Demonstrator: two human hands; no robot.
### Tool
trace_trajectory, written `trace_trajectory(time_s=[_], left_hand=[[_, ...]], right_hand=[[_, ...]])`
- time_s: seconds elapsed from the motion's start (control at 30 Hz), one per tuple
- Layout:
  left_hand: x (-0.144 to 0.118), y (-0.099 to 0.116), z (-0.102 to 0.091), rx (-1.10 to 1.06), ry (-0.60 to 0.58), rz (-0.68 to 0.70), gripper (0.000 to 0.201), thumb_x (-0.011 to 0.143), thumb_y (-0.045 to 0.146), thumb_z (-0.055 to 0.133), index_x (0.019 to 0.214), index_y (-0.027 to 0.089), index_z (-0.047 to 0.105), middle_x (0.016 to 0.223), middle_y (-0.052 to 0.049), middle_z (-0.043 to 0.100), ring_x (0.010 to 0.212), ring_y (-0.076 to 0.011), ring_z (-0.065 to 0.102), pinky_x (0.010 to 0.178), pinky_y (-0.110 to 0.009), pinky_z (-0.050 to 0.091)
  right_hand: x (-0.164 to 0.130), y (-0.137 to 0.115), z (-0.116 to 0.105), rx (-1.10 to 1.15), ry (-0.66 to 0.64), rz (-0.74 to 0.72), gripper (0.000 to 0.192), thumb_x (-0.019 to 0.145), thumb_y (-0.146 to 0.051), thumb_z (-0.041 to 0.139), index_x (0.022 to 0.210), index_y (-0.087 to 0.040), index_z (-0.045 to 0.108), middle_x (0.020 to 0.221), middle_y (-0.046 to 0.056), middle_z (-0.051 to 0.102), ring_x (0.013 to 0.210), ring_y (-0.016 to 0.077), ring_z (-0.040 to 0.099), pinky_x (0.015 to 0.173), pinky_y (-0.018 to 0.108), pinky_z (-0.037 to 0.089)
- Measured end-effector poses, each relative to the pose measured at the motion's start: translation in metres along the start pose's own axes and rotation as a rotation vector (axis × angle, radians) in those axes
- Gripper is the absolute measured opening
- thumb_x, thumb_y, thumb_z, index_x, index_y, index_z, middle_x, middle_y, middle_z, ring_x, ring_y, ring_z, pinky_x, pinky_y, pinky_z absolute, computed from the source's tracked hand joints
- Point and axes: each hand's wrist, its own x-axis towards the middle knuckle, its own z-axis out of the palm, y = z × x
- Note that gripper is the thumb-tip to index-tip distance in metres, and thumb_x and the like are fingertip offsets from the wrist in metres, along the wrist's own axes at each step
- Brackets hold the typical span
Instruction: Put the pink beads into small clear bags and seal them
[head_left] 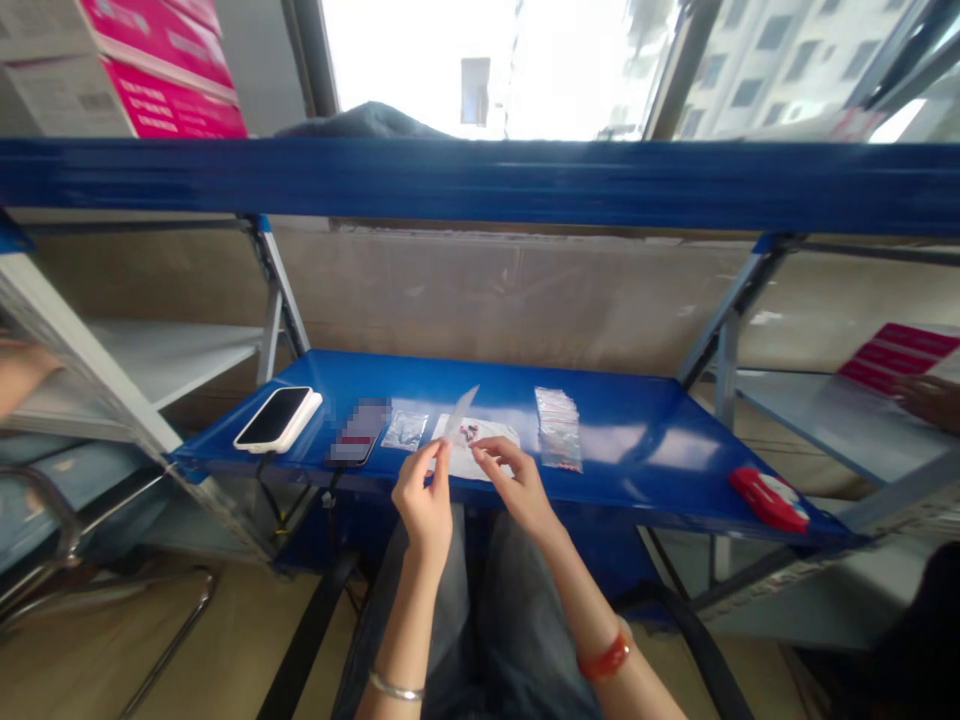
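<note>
So the thing being worked on is a small clear plastic bag, held just above the front edge of the blue shelf. The left hand pinches its lower corner between thumb and fingers, so the bag sticks up at about 1 o'clock from that hand. The right hand pinches too, fingertips curled at the bag's other side; can't tell exactly what's between them, too small. Under the hands lies a white sheet with some tiny red and dark bits on it.

Going outward: at 9 o'clock from the sheet there's another little bag lying flat, looks like it has something in it. At 3 o'clock sits a neat stack of small bags. Judging by that, only a little seems done and a good pile is left.

Further left, a dark phone, then a phone in a white case. Far right near the shelf edge, a red case. Other people's hands show at both frame edges.
</note>
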Motion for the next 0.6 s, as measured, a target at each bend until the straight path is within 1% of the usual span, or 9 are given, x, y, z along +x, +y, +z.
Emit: trace_trajectory(time_s=[0.07, 0.13, 0.27, 0.37, 0.43, 0.5, 0.6], left_hand=[[-0.006, 0.009, 0.001, -0.063, -0.065, 0.016, 0.019, 0.086, 0.025, 0.053, 0.096, 0.017, 0.067, 0.092, -0.008, 0.071, 0.083, -0.0175, 0.066, 0.072, -0.027, 0.052], [-0.010, 0.012, 0.002, -0.104, -0.124, 0.034, 0.021, 0.087, 0.023, 0.050, 0.101, 0.018, 0.066, 0.098, -0.008, 0.071, 0.090, -0.0185, 0.066, 0.080, -0.030, 0.052], [-0.010, 0.007, 0.004, -0.108, -0.208, 0.094, 0.026, 0.088, 0.021, 0.048, 0.108, 0.018, 0.063, 0.105, -0.010, 0.068, 0.098, -0.0198, 0.064, 0.086, -0.033, 0.052], [-0.009, 0.005, 0.005, -0.118, -0.271, 0.122, 0.028, 0.089, 0.019, 0.044, 0.111, 0.019, 0.061, 0.107, -0.010, 0.067, 0.100, -0.0193, 0.063, 0.086, -0.032, 0.052], [-0.008, 0.006, 0.004, -0.121, -0.312, 0.108, 0.026, 0.089, 0.020, 0.045, 0.108, 0.019, 0.062, 0.104, -0.010, 0.068, 0.095, -0.0188, 0.064, 0.083, -0.031, 0.053], [-0.006, 0.009, 0.000, -0.089, -0.363, 0.067, 0.021, 0.087, 0.025, 0.050, 0.103, 0.019, 0.062, 0.094, -0.008, 0.070, 0.083, -0.0179, 0.065, 0.077, -0.031, 0.053], [-0.001, 0.018, -0.008, -0.080, -0.478, -0.051, 0.017, 0.083, 0.030, 0.055, 0.095, 0.019, 0.060, 0.077, -0.003, 0.067, 0.067, -0.0151, 0.062, 0.068, -0.028, 0.050]], right_hand=[[-0.001, -0.013, 0.010, 0.082, -0.008, 0.023, 0.027, 0.084, -0.043, 0.053, 0.092, -0.020, 0.064, 0.093, 0.005, 0.066, 0.084, 0.0182, 0.060, 0.070, 0.028, 0.046], [-0.003, -0.018, 0.013, 0.115, 0.022, 0.036, 0.028, 0.084, -0.043, 0.053, 0.094, -0.020, 0.065, 0.093, 0.005, 0.066, 0.083, 0.0187, 0.061, 0.071, 0.029, 0.046], [-0.007, -0.016, 0.012, 0.103, 0.060, 0.045, 0.027, 0.084, -0.042, 0.053, 0.096, -0.022, 0.066, 0.095, 0.006, 0.068, 0.088, 0.0216, 0.062, 0.071, 0.032, 0.047], [-0.007, -0.011, 0.011, 0.095, 0.108, 0.071, 0.026, 0.084, -0.042, 0.053, 0.092, -0.022, 0.068, 0.094, 0.007, 0.069, 0.089, 0.0235, 0.062, 0.070, 0.034, 0.047], [-0.006, -0.009, 0.008, 0.096, 0.128, 0.095, 0.026, 0.083, -0.043, 0.054, 0.088, -0.021, 0.068, 0.089, 0.007, 0.070, 0.084, 0.0233, 0.063, 0.069, 0.034, 0.047], [-0.005, -0.010, 0.004, 0.087, 0.124, 0.111, 0.025, 0.082, -0.043, 0.055, 0.084, -0.020, 0.067, 0.083, 0.006, 0.069, 0.079, 0.0220, 0.063, 0.067, 0.033, 0.047], [-0.004, -0.013, -0.003, 0.104, 0.056, 0.141, 0.023, 0.081, -0.041, 0.056, 0.076, -0.019, 0.062, 0.072, 0.003, 0.066, 0.068, 0.0183, 0.060, 0.060, 0.029, 0.045]])
